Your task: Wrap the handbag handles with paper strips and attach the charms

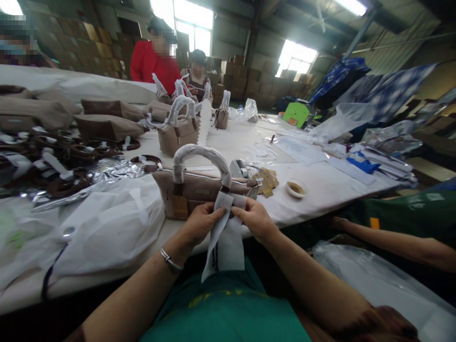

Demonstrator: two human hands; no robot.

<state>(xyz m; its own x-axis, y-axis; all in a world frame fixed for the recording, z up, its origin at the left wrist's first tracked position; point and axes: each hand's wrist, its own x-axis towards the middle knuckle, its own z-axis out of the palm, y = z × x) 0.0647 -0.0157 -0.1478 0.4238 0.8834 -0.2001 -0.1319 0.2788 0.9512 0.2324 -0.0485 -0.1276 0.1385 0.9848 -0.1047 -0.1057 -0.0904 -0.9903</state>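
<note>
A brown handbag (199,190) stands at the table's front edge, its handle (203,151) wrapped in white material. A white strip (230,242) hangs down from the base of the handle, in front of the bag. My left hand (203,221) pinches the strip between thumb and fingers on its left side. On the right, my right hand (256,218) is closed on the upper part of the same white material, close to the left hand. The fingertips nearly meet below the handle's right end. A tan patch (180,207) shows low on the bag's front.
Brown straps (64,164) and white sheeting (114,223) lie left. More bags (178,135) stand behind. A small round dish (295,188) and tan pieces (267,181) lie right. Another person's arm (395,242) reaches in at right; people stand beyond the table.
</note>
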